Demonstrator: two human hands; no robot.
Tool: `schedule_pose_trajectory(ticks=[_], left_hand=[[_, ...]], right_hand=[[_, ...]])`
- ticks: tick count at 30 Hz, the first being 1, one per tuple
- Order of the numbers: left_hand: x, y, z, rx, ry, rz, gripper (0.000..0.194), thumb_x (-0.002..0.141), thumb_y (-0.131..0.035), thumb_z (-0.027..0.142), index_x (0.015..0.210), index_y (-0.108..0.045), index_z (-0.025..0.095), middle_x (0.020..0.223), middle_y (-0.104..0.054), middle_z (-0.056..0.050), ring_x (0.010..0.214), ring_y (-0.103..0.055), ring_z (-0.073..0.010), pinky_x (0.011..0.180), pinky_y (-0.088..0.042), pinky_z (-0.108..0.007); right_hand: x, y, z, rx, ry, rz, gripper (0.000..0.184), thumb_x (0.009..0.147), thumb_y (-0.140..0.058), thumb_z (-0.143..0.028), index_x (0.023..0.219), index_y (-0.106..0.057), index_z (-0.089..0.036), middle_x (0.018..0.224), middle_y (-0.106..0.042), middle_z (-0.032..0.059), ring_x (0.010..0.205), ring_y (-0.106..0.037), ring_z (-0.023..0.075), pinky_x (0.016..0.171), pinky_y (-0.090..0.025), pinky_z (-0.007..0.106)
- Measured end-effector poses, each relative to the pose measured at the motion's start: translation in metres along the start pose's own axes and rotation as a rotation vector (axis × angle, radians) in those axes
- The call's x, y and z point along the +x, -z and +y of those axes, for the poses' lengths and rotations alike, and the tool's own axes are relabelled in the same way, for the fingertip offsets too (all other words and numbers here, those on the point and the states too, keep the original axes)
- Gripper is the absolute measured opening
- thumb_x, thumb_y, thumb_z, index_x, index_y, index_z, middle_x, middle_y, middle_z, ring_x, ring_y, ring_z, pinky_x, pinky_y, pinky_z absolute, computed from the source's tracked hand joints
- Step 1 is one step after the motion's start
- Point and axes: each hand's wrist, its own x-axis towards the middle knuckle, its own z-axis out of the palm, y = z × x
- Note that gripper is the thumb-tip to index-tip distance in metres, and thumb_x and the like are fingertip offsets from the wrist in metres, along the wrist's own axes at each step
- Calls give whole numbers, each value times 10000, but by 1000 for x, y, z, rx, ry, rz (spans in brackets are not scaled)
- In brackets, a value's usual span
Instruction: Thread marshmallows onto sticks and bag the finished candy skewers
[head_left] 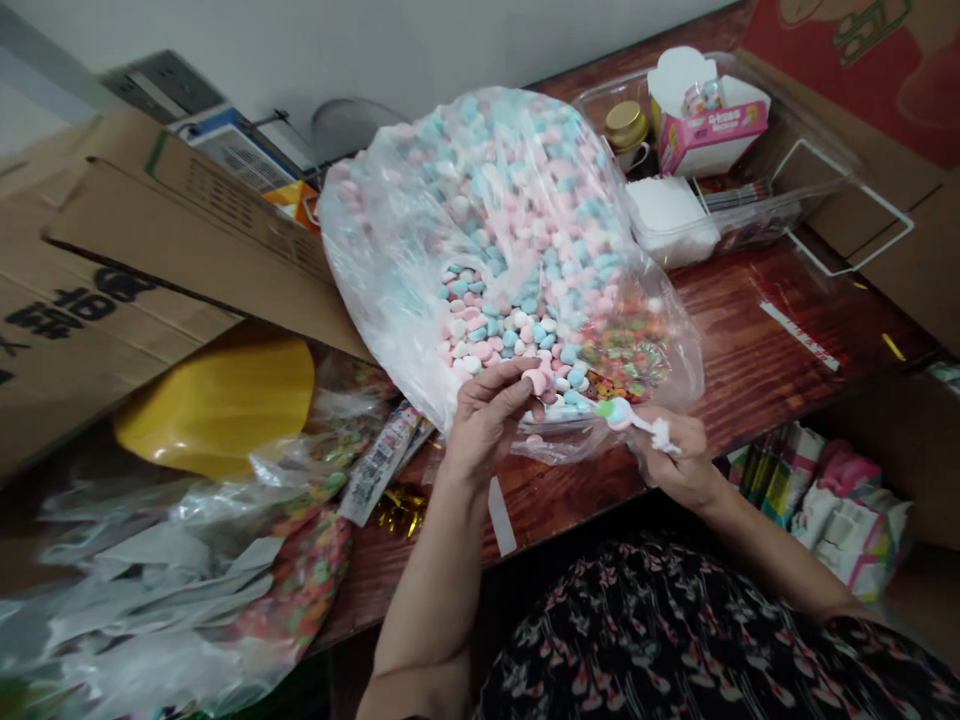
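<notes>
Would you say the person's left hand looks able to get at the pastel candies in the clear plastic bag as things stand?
Probably yes: the left hand is at the mouth of the clear plastic bag, its fingertips among the pastel candies, with nothing apparent between. The right hand grips a spoon.

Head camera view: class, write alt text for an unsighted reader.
A left hand grips a clear plastic bag full of pink, blue and white candies, and a right hand holds a small spoon at its edge. The bag lies on a wooden table.
</notes>
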Motion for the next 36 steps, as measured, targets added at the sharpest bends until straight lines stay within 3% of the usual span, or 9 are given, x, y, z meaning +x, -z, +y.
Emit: schedule_pose_trajectory(ticks=[3,8,13,22,30,36], left_hand=[[-13,-8,-8,-201,80,-5,280,704,-820,276,958,-756,178,807,-724,-54,656,-668,-140,505,-490,-201],[-21,-8,-18,-299,190,-46,243,669,-845,244,885,-767,166,786,-717,-58,609,-635,-113,498,-492,-186],[-24,-5,-25,-355,210,-67,213,644,-851,250,802,-768,133,743,-687,-57,559,-592,-81,434,-429,-136],[-31,-11,-39,-340,228,-109,189,668,-824,231,824,-773,137,792,-704,-78,534,-584,-79,428,-431,-148],[-40,-31,-42,-320,206,1,200,658,-833,226,835,-765,162,764,-680,-44,544,-552,-69,445,-433,-159],[-38,-34,-46,-475,302,-52,213,627,-850,260,765,-735,145,734,-642,-37,499,-506,-42,387,-334,-128]], right_hand=[[10,3,5,-67,69,-58,400,758,-463,-20,1050,-676,-193,954,-752,67,881,-724,176,788,-582,273],[3,9,10,-91,97,-119,482,698,-446,-13,1089,-663,-192,964,-766,61,825,-736,167,753,-590,259],[-4,18,11,-111,123,-117,421,730,-471,-29,1071,-658,-187,934,-772,68,805,-741,170,724,-586,249],[-7,20,12,-122,144,-198,381,774,-476,-57,1082,-652,-196,860,-756,46,713,-714,163,645,-553,248],[-19,9,7,-28,62,-224,270,824,-493,-92,1019,-656,-182,774,-708,44,670,-662,155,629,-514,250],[-18,9,5,-7,12,-141,204,878,-485,-106,968,-650,-186,670,-632,0,538,-553,102,539,-436,210]])
